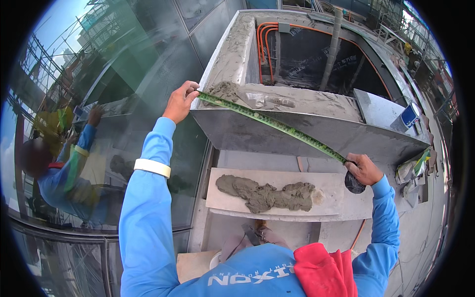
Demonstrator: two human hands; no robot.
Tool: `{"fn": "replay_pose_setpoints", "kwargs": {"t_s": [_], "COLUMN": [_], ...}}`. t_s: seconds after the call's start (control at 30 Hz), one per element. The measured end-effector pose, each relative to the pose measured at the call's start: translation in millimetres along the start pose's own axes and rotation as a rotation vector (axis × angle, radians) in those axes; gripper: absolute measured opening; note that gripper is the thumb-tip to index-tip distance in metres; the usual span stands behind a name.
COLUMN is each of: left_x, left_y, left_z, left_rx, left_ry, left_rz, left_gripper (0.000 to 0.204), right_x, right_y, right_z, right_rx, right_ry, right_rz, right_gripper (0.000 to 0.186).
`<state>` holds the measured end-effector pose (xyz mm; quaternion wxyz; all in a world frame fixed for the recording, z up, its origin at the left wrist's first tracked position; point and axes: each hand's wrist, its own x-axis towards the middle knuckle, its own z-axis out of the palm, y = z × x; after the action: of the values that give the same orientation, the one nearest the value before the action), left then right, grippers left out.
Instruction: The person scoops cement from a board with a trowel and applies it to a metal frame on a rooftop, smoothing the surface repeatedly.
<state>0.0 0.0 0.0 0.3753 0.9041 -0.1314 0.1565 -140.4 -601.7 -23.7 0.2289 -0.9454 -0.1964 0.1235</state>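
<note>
A green tape measure blade (277, 123) runs diagonally across the front of a mortar-topped ledge (302, 103), which has a grey panel (297, 133) on its face. My left hand (183, 101) pinches the blade's end at the ledge's left corner, beside a lump of mortar (222, 90). My right hand (363, 167) grips the dark tape case (355, 182), lower and to the right, in front of the panel. Below the blade, a pale board (331, 188) carries a spread heap of wet grey mortar (264, 195).
A glass wall (74, 173) with reflections rises at left. Behind the ledge is a dark recess (307, 57) with orange conduits (260, 44) and a vertical pipe (330, 59). At right are a blue-and-white container (406, 116), a loose slab (376, 111) and some bags (410, 171).
</note>
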Motion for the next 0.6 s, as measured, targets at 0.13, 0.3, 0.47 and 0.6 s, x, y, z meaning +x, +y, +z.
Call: {"fn": "replay_pose_setpoints", "kwargs": {"t_s": [0.13, 0.3, 0.47, 0.6], "left_x": [51, 128, 200, 233], "left_y": [-27, -86, -184, -261], "left_z": [12, 49, 78, 98], "left_rx": [0.405, 0.459, 0.513, 0.262], "left_ry": [0.003, 0.07, 0.015, 0.095], "left_rz": [0.303, 0.345, 0.159, -0.011], "left_gripper": [0.012, 0.012, 0.011, 0.013], "right_x": [50, 146, 266, 359], "right_y": [-3, -6, -10, -5], "right_z": [-43, -95, -82, -39], "right_rx": [-0.387, -0.659, -0.66, -0.575], "right_ry": [0.464, 0.659, 0.639, 0.573], "right_rz": [-0.019, 0.117, 0.258, 0.417], "right_gripper": [0.012, 0.017, 0.025, 0.033]}}
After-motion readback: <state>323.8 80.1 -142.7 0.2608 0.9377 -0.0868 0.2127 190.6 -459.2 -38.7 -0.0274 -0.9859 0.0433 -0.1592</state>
